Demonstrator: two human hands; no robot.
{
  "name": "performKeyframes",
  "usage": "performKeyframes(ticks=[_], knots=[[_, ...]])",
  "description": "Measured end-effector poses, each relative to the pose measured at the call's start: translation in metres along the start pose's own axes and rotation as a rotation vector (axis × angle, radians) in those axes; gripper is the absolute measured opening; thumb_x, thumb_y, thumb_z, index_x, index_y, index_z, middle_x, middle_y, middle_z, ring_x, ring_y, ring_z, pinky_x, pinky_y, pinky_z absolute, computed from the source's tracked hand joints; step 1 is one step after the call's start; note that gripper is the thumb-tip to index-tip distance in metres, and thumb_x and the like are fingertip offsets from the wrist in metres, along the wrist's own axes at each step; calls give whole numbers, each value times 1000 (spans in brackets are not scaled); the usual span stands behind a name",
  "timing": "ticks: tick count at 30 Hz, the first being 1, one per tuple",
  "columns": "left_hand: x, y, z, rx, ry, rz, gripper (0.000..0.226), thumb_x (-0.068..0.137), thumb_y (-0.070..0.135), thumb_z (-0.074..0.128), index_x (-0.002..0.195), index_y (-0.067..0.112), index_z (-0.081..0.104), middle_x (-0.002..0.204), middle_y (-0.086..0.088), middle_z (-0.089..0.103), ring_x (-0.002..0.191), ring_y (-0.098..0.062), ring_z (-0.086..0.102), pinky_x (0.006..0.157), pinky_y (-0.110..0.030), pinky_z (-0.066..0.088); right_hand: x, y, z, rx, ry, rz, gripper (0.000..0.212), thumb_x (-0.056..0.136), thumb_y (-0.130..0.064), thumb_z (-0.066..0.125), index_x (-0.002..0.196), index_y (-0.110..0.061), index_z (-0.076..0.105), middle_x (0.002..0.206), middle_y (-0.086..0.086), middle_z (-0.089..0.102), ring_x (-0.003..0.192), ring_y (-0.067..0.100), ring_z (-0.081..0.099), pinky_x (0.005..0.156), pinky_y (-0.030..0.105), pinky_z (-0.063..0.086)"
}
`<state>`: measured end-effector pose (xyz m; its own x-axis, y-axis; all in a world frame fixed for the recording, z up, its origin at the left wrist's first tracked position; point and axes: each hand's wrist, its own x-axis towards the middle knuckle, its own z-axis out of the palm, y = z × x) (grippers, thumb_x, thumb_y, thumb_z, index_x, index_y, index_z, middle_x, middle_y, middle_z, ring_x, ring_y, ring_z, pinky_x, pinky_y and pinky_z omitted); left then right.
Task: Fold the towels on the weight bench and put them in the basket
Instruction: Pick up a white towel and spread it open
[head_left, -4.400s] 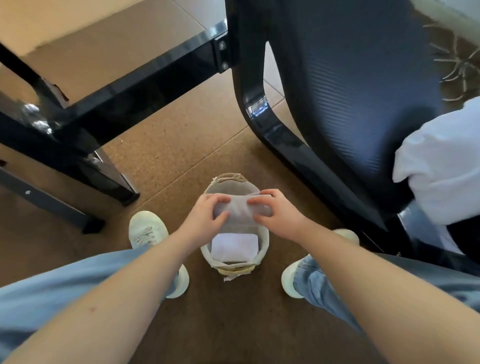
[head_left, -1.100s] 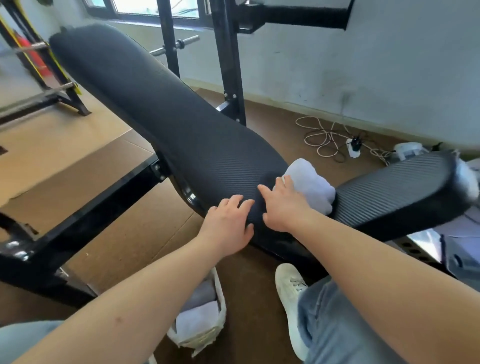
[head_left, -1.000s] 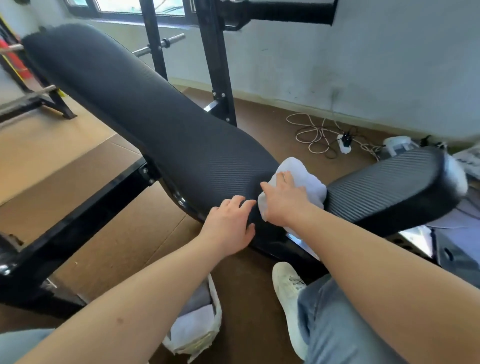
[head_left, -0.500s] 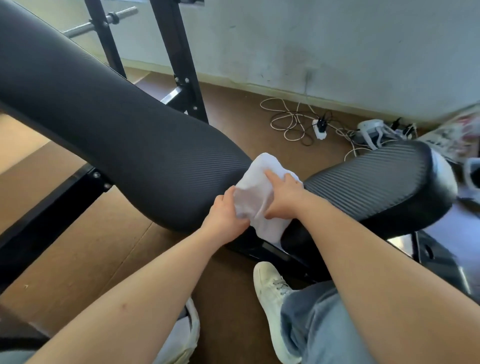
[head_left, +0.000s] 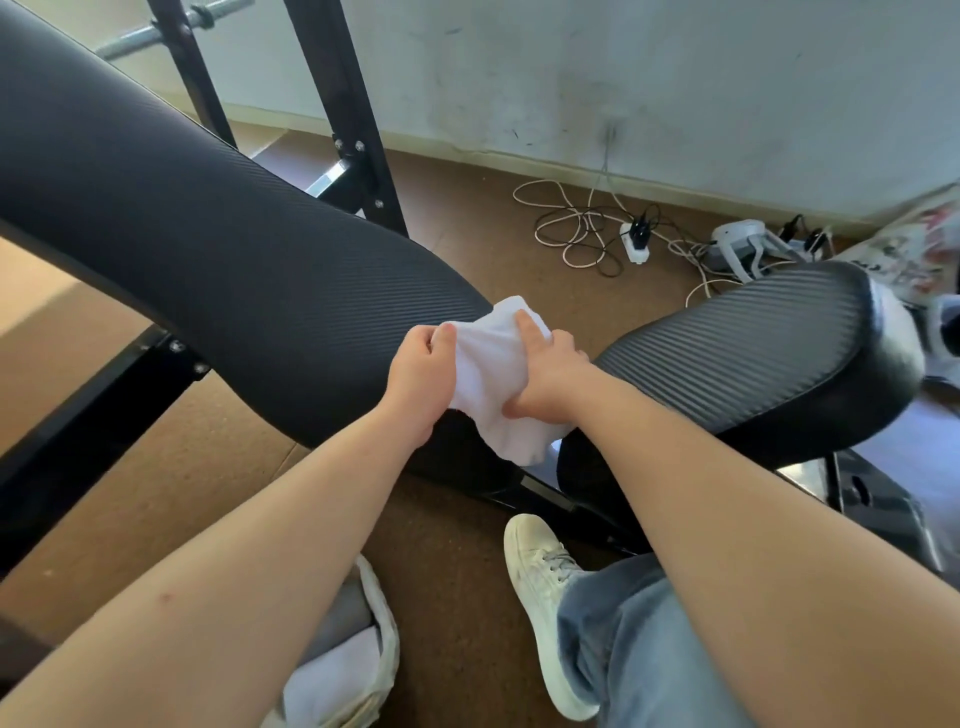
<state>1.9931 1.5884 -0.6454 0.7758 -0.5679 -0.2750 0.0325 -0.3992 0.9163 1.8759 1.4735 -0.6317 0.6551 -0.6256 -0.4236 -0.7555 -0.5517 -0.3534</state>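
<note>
A white towel (head_left: 491, 374) hangs in the dip between the black weight bench's back pad (head_left: 218, 249) and its seat pad (head_left: 753, 348). My left hand (head_left: 418, 382) pinches the towel's upper left edge. My right hand (head_left: 545, 382) grips its right side, fingers on the cloth and thumb below. The towel's lower end droops beneath my hands. The basket (head_left: 384, 654) sits on the floor under my left forearm, mostly hidden, with a white folded towel (head_left: 332, 675) and a grey one (head_left: 337, 618) inside.
The bench's black uprights (head_left: 353, 130) and a barbell bar (head_left: 156, 31) stand behind the back pad. White cables and a power strip (head_left: 634, 241) lie on the brown floor by the wall. My white shoe (head_left: 545, 597) and jeans leg are at lower right.
Earlier both hands set a grey folded towel into the basket. Since then they rose to the bench; my right hand pulled the white towel nearer and my left hand took its edge.
</note>
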Motion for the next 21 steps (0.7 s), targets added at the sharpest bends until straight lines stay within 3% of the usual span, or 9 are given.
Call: performKeyframes(ticks=[4, 6, 8, 10, 12, 14, 16, 18, 21], knots=[[-8, 12, -7, -142, 36, 49, 22, 102, 43, 51, 106, 24, 61, 110, -3, 67, 104, -23, 66, 94, -50, 57, 0, -10, 0, -11, 51, -16, 120, 81, -44, 79, 162, -34, -9, 168, 16, -9, 153, 40, -23, 119, 58, 26], [-11, 20, -10, -272, 30, 48, 17, 100, 33, 60, 114, 24, 61, 114, -6, 67, 107, -24, 68, 91, -47, 60, -2, -17, -3, 16, 45, -91, 124, 77, -47, 83, 162, -30, -6, 167, 15, -6, 154, 39, -15, 119, 58, 27], [-13, 28, -14, -398, -33, 62, 27, 99, 20, 63, 125, 22, 57, 118, -6, 65, 110, -23, 67, 85, -38, 60, -1, -22, -3, 114, -9, -188, 129, 75, -50, 85, 162, -34, -8, 168, 7, -12, 156, 38, -1, 119, 59, 29], [-16, 34, -20, -476, -156, 80, 35, 98, 6, 61, 129, 20, 56, 124, -8, 63, 113, -25, 66, 87, -37, 60, -1, -24, 1, 148, -14, -265, 127, 71, -61, 84, 161, -41, -3, 170, 0, -14, 157, 36, -3, 121, 63, 24], [-17, 34, -26, -506, -282, 102, 43, 93, -4, 62, 128, 20, 57, 130, -12, 62, 119, -30, 65, 96, -42, 58, 2, -22, 6, 163, -17, -324, 108, 72, -69, 78, 157, -48, 16, 171, 0, 2, 157, 35, -10, 123, 64, 15], [-18, 29, -29, -415, -311, 143, 50, 86, -7, 70, 124, 24, 60, 130, -8, 64, 120, -28, 66, 100, -45, 56, 4, -21, 8, 203, 4, -355, 78, 80, -70, 67, 148, -49, 36, 164, 5, 28, 157, 36, 6, 123, 58, 20], [-16, 22, -30, -223, -230, 214, 52, 86, -8, 71, 122, 28, 62, 126, 0, 67, 114, -17, 69, 99, -42, 57, 3, -21, 5, 231, 92, -315, 52, 96, -58, 55, 144, -37, 51, 154, 9, 46, 149, 33, 31, 115, 42, 31], [-16, 16, -32, -42, -136, 258, 52, 88, -6, 66, 126, 29, 62, 124, 7, 65, 110, -10, 68, 98, -40, 57, 2, -22, -1, 254, 156, -218, 41, 104, -43, 49, 138, -22, 60, 150, 13, 51, 141, 31, 44, 106, 40, 39], [-15, -2, -32, 214, -119, 166, 64, 87, 13, 76, 144, 29, 50, 138, 9, 55, 128, -14, 55, 107, -42, 49, 1, -17, -5, 453, 180, -137, 31, 105, -35, 48, 116, -16, 69, 111, 8, 69, 108, 27, 63, 81, 36, 47]])
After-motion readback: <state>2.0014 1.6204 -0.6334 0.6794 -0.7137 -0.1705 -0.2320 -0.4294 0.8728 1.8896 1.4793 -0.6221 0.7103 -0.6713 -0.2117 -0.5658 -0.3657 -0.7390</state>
